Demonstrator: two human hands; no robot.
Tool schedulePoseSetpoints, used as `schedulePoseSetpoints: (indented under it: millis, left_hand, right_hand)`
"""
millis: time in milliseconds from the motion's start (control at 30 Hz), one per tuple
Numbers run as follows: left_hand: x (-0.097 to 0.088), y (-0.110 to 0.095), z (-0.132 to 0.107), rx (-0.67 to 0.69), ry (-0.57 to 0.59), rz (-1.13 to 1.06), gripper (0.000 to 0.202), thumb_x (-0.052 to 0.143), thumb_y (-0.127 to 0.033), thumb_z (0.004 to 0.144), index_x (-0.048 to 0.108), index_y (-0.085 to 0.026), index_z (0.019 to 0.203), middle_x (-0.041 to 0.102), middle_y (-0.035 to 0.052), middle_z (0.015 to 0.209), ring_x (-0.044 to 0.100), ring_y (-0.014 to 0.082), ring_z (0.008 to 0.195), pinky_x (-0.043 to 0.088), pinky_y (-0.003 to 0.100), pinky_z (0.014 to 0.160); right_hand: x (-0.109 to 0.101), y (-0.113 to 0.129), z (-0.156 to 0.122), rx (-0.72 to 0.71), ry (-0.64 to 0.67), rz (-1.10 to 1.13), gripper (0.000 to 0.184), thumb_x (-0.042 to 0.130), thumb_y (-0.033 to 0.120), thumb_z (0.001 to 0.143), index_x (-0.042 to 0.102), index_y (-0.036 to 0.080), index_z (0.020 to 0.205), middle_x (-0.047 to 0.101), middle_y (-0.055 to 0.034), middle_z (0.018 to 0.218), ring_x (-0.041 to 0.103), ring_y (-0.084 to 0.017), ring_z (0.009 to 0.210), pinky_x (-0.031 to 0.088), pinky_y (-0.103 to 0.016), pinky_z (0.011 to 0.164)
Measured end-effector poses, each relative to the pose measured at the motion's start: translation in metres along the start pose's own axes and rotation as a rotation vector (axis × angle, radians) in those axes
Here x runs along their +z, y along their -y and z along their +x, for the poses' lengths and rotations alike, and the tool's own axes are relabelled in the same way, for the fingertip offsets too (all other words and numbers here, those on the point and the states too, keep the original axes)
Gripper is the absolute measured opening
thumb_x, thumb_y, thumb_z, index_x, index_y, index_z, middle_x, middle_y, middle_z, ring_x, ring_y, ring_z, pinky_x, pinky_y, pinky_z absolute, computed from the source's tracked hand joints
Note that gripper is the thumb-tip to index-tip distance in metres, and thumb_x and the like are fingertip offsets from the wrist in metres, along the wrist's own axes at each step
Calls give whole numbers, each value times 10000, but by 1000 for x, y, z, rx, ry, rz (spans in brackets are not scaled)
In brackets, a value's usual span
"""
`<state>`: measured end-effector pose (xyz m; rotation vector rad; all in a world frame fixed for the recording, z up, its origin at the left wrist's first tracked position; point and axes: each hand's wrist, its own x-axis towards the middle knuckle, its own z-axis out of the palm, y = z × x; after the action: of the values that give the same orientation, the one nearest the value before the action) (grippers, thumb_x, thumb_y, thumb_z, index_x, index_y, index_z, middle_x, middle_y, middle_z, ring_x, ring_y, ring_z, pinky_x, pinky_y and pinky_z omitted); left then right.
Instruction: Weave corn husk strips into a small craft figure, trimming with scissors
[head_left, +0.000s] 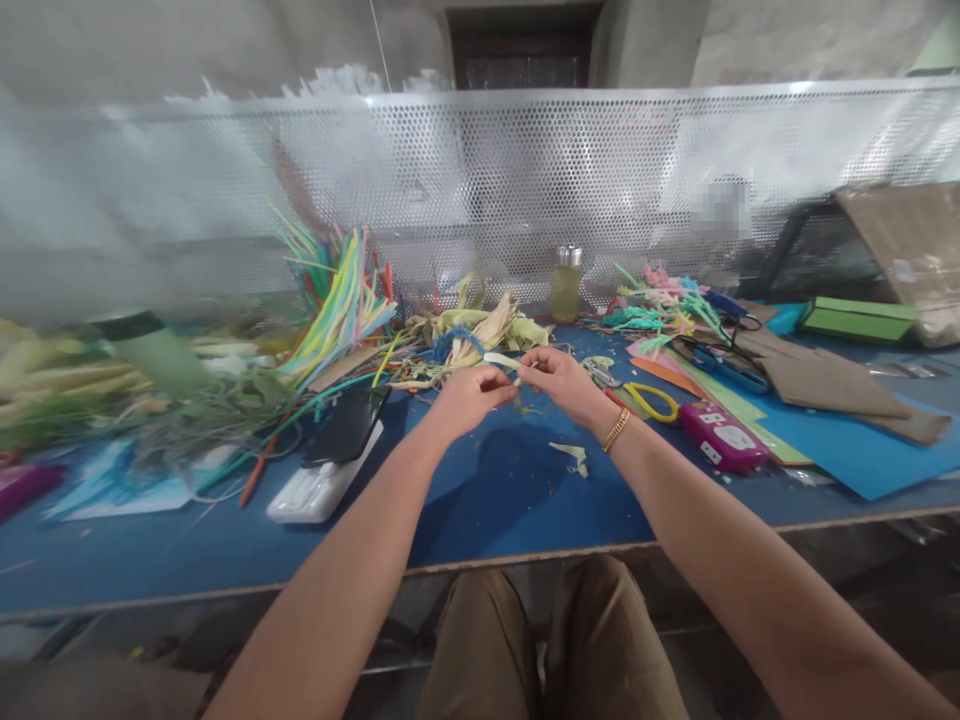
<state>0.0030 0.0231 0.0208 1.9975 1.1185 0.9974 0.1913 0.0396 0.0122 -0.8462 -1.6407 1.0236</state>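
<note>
the magenta case (724,437), toward the right part of the blue table (517,500), bears pale markings too small to read. a pale strip (501,360) lies at the fingertips of both hands, above the middle of the table: the right hand (564,380) pinches its right end between thumb and fingers, while its other end curves over the left hand (469,395). the left thumb and fingers are drawn close together; whether they grip the strip, i cannot tell. a torn scrap (574,457) lies between the hands and the front edge. husks (517,328) heap beyond them toward the back edge, yellow scissor handles (651,387) beside the right wrist.
</note>
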Motion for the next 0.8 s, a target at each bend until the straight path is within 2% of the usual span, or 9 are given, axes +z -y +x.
schedulePoseSetpoints:
  millis: [100, 233, 367, 567, 800]
  left_hand:
    - [0, -4, 1, 7, -19, 8, 248, 645, -384, 814, 646, -180, 673, 618, 10, 635, 546, 151, 619, 395, 272, 614]
    - [-3, -10, 0, 18, -63, 61, 218, 629, -355, 819, 649, -176, 696, 607, -3, 638, 508, 135, 598, 372, 260, 596]
    - [-7, -11, -1, 21, -105, 136, 233, 625, -364, 819, 638, -182, 674, 581, -20, 598, 456, 120, 546, 338, 255, 560]
    - [-14, -3, 0, -6, -129, 157, 266, 636, -400, 808, 621, -183, 656, 565, -18, 568, 459, 121, 518, 330, 258, 540]
    - [-24, -8, -1, -5, -140, 185, 225, 639, -373, 793, 643, -183, 673, 565, -15, 582, 469, 129, 544, 329, 269, 561]
  right_hand:
    - [0, 3, -2, -13, 45, 19, 252, 701, 380, 749, 630, 182, 889, 571, 35, 697, 479, -104, 627, 376, -255, 607]
    - [-1, 7, -3, -57, 76, 2, 269, 755, 381, 708, 587, 181, 773, 568, 29, 704, 474, -103, 639, 375, -258, 620]
    - [-2, 7, -3, -86, 64, -82, 268, 739, 379, 728, 556, 183, 716, 499, 45, 655, 412, -91, 593, 329, -253, 576]
    - [-3, 5, -2, -98, 40, -125, 209, 712, 346, 741, 592, 179, 707, 556, 26, 668, 457, -101, 605, 367, -261, 604]
    - [-5, 5, -1, -70, 26, -121, 190, 714, 346, 730, 621, 180, 719, 572, 23, 661, 447, -98, 600, 355, -261, 590]
